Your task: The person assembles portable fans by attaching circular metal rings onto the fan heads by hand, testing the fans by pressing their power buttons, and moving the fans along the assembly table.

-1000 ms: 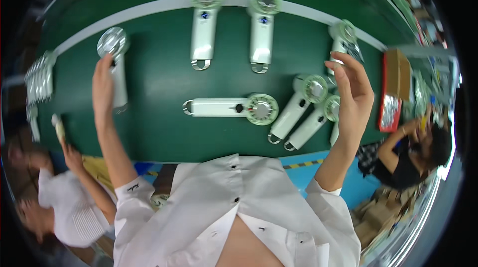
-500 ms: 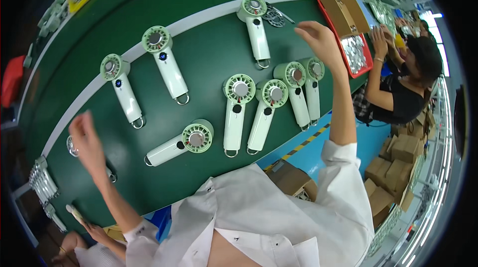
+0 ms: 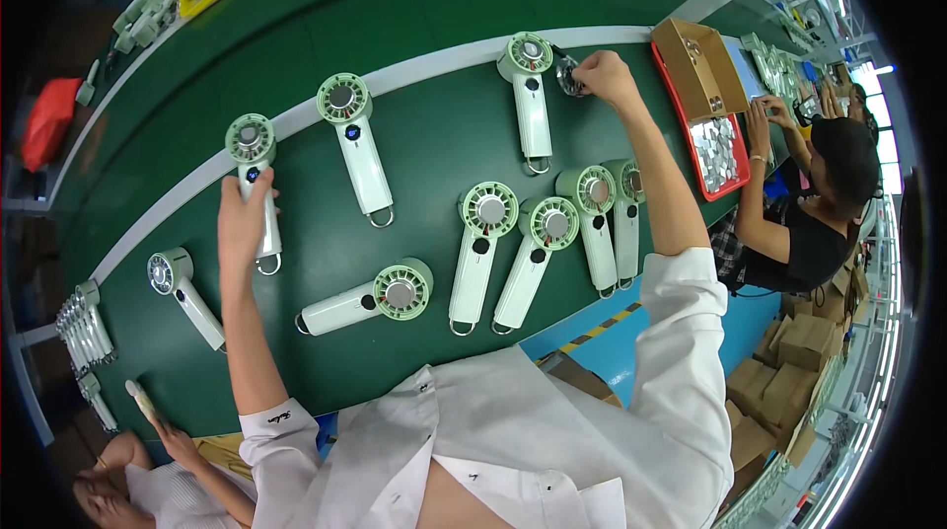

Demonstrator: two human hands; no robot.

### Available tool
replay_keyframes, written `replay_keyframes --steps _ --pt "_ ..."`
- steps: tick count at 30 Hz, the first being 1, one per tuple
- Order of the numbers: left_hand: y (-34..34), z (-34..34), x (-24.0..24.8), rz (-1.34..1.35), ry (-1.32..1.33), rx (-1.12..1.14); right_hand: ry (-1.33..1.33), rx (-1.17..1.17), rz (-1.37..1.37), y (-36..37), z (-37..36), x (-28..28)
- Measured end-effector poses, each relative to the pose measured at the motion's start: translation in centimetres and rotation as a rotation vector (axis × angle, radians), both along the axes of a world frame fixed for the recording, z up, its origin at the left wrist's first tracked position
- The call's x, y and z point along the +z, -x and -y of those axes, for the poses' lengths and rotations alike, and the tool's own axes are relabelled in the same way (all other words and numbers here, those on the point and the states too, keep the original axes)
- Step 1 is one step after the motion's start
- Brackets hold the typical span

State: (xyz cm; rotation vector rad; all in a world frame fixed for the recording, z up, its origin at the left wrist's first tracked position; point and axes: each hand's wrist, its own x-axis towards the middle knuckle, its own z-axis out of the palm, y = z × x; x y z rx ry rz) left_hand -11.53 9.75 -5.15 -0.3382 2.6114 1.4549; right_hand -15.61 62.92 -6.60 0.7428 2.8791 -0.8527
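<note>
My left hand (image 3: 240, 230) is closed round the handle of a pale green and white handheld fan (image 3: 251, 140), whose small display is lit blue. At the far right, my right hand (image 3: 607, 81) has its fingers pinched together at a dark round grille (image 3: 569, 78); what lies between the fingertips is hidden. The grille is beside the head of another handheld fan (image 3: 534, 114). A handheld fan with a lit display (image 3: 357, 149) lies right of my left hand. Nearer me is a fan (image 3: 189, 300) with its head to the left, and a sideways fan (image 3: 365, 304).
Several fans (image 3: 483, 263) lie at the right of the green table (image 3: 424, 124). A red tray (image 3: 705, 179) of metal pieces and a cardboard box (image 3: 695, 65) stand at the right. People sit at the right and lower left. A pale ledge (image 3: 434, 57) crosses the far side.
My left hand has moved right and away from me, and closed on a fan's handle. My right hand has lowered to the grille, its fingers now pinched. The whole view has shifted slightly.
</note>
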Motion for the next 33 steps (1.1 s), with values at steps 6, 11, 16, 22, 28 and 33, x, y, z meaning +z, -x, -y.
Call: replay_keyframes --steps 6,11,16,22,28,33 --pt "-3.2 0.6 3.2 0.164 -0.5 -0.036 0.274 0.021 -0.164 -4.8 0.5 4.4" --pt "-6.6 -0.7 5.0 0.209 -0.765 -0.11 0.923 -0.03 -0.491 -10.3 5.3 8.9" --pt "-8.1 -0.4 5.4 0.207 -0.966 -0.151 1.129 0.037 -0.543 -11.7 8.6 9.4" --pt "-8.5 0.1 5.6 0.222 -1.002 -0.228 1.143 -0.109 -0.796 -10.9 12.0 8.7" --pt "-8.5 0.6 5.8 0.193 -0.979 -0.216 0.98 -0.076 -0.725 -10.1 14.6 9.1" --pt "-9.1 0.8 6.0 0.154 -0.955 -0.217 1.119 0.114 -0.729 -10.2 17.8 10.5"
